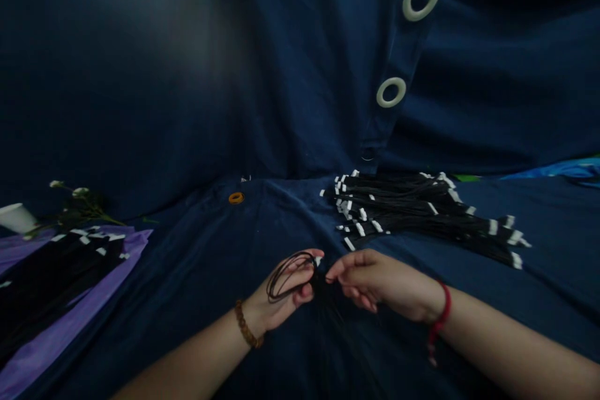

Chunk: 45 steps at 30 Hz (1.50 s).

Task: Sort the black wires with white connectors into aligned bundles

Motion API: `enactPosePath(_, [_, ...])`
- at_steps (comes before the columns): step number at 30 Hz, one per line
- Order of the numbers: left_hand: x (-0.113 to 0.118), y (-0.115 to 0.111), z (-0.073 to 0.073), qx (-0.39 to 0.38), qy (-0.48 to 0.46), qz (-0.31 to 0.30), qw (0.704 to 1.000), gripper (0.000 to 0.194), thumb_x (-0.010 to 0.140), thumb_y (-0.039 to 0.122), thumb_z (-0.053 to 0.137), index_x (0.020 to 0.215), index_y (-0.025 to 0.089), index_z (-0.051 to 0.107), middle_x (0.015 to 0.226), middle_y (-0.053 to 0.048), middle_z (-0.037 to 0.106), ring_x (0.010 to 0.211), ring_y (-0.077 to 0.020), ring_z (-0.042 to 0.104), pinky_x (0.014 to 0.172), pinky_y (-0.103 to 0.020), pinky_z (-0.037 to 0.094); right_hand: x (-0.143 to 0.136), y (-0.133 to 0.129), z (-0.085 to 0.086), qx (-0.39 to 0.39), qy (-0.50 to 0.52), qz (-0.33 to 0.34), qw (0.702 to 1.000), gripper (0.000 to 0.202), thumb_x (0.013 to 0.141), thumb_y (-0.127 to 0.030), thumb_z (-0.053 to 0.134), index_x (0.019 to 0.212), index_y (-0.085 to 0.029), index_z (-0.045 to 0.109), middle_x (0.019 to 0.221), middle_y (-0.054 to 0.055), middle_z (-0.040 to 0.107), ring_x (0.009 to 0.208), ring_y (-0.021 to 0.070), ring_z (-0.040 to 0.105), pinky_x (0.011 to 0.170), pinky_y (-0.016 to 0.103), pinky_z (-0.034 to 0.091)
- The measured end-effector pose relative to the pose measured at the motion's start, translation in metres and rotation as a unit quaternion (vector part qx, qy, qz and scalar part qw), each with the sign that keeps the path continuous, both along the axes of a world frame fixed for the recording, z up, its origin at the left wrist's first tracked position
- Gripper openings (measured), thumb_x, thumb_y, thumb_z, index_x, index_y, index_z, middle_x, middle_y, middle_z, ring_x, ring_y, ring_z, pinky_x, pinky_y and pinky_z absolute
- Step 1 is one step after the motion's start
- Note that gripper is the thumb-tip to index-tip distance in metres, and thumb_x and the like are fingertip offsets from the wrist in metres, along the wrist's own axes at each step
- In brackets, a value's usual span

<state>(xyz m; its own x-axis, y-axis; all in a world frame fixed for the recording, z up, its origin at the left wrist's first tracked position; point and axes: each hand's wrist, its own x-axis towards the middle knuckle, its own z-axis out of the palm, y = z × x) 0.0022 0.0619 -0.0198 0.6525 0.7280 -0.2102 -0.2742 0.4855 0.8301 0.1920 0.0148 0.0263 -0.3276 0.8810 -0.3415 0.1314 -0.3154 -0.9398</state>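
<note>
A coiled thin black cord [276, 284] loops over my left hand [288, 287], whose thumb and fingers are closed on it, with a small white tip by the fingertips. Just to the right, my right hand [370, 278] pinches a dark strand between thumb and forefinger. The fingertips of both hands are close together but apart. Dark strands hang below them, blurred against the dark blue cloth [210, 262].
A pile of black cords with white bands [412, 206] lies at back right. At left, more banded black cords [60, 269] rest on purple wrapping [98, 300], near white flowers [80, 192] and a white cup [17, 217]. An orange ring [236, 198] lies behind my hands.
</note>
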Motion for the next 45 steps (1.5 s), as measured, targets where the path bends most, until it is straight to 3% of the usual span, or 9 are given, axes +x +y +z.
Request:
enactPosePath(5, [-0.002, 0.002, -0.001, -0.053, -0.007, -0.017, 0.998, 0.032, 0.073, 0.014, 0.063, 0.105, 0.017, 0.060, 0.075, 0.000, 0.042, 0.050, 0.0007, 0.040, 0.046, -0.013, 0.024, 0.032, -0.001, 0.039, -0.053, 0.178, -0.066, 0.980, 0.018, 0.072, -0.022, 0.057, 0.088, -0.015, 0.063, 0.052, -0.003, 0.042, 0.037, -0.0002, 0.032, 0.035, 0.011, 0.020])
enactPosePath(10, [-0.001, -0.001, 0.001, -0.076, -0.026, -0.001, 0.997, 0.029, 0.074, 0.012, 0.061, 0.103, 0.016, 0.061, 0.074, 0.000, 0.041, 0.049, 0.0009, 0.040, 0.045, -0.013, 0.022, 0.054, -0.004, 0.055, 0.134, 0.157, -0.161, 0.965, 0.014, 0.071, -0.029, 0.065, 0.083, -0.022, 0.069, 0.067, 0.003, 0.056, 0.057, 0.0078, 0.051, 0.052, 0.017, 0.043])
enactPosePath(14, [0.002, -0.015, 0.004, -0.124, -0.063, 0.023, 0.990, 0.026, 0.075, 0.011, 0.060, 0.101, 0.016, 0.062, 0.080, 0.000, 0.044, 0.052, 0.0010, 0.043, 0.047, -0.013, 0.025, 0.054, -0.013, 0.063, 0.274, 0.129, -0.276, 0.912, 0.010, 0.076, -0.036, 0.062, 0.081, -0.031, 0.068, 0.091, 0.001, 0.059, 0.080, 0.0112, 0.055, 0.073, 0.021, 0.048])
enactPosePath(17, [0.006, -0.024, 0.004, -0.132, -0.060, 0.025, 0.989, 0.026, 0.076, 0.011, 0.059, 0.101, 0.016, 0.062, 0.083, 0.000, 0.045, 0.052, 0.0011, 0.044, 0.047, -0.013, 0.026, 0.048, -0.023, 0.068, 0.289, 0.197, -0.284, 0.893, 0.016, 0.076, -0.036, 0.062, 0.092, -0.036, 0.064, 0.081, -0.001, 0.057, 0.066, 0.0074, 0.054, 0.062, 0.015, 0.049])
enactPosePath(22, [0.007, -0.023, 0.001, -0.124, -0.064, 0.007, 0.990, 0.027, 0.076, 0.012, 0.058, 0.103, 0.016, 0.060, 0.081, -0.001, 0.046, 0.050, 0.0012, 0.043, 0.046, -0.012, 0.027, 0.020, -0.032, 0.045, 0.190, 0.041, -0.088, 0.977, 0.014, 0.077, -0.032, 0.060, 0.077, -0.018, 0.058, 0.065, 0.001, 0.059, 0.052, 0.0095, 0.057, 0.049, 0.018, 0.046])
enactPosePath(24, [0.007, -0.021, 0.000, -0.118, -0.059, 0.001, 0.991, 0.026, 0.076, 0.012, 0.059, 0.102, 0.017, 0.060, 0.083, -0.001, 0.047, 0.049, 0.0014, 0.043, 0.045, -0.011, 0.028, 0.006, -0.031, 0.026, 0.193, -0.106, -0.022, 0.975, 0.020, 0.083, -0.032, 0.050, 0.075, -0.016, 0.057, 0.065, 0.002, 0.059, 0.056, 0.0109, 0.058, 0.052, 0.021, 0.045])
enactPosePath(27, [0.006, -0.021, 0.002, -0.112, -0.047, 0.004, 0.993, 0.026, 0.076, 0.011, 0.058, 0.101, 0.018, 0.060, 0.083, -0.001, 0.047, 0.047, 0.0023, 0.043, 0.043, -0.011, 0.026, -0.005, -0.029, -0.002, 0.305, -0.308, 0.008, 0.901, 0.023, 0.088, -0.028, 0.041, 0.077, -0.017, 0.058, 0.067, 0.001, 0.059, 0.057, 0.0108, 0.056, 0.052, 0.023, 0.038])
enactPosePath(31, [0.006, -0.022, 0.003, -0.133, -0.042, 0.000, 0.990, 0.027, 0.076, 0.009, 0.057, 0.100, 0.018, 0.061, 0.079, 0.000, 0.047, 0.045, 0.0020, 0.043, 0.043, -0.010, 0.026, -0.006, -0.029, -0.020, 0.418, -0.389, 0.001, 0.821, 0.019, 0.087, -0.022, 0.040, 0.078, -0.018, 0.056, 0.068, 0.000, 0.059, 0.058, 0.0101, 0.055, 0.053, 0.023, 0.035])
enactPosePath(45, [0.004, -0.020, -0.005, -0.102, 0.006, 0.019, 0.995, 0.029, 0.076, 0.016, 0.061, 0.105, 0.022, 0.060, 0.084, 0.000, 0.047, 0.055, 0.0016, 0.043, 0.050, -0.010, 0.033, -0.007, -0.026, -0.026, 0.543, -0.448, -0.041, 0.709, 0.017, 0.085, -0.015, 0.044, 0.072, -0.020, 0.052, 0.059, -0.004, 0.053, 0.049, 0.0116, 0.051, 0.049, 0.027, 0.029])
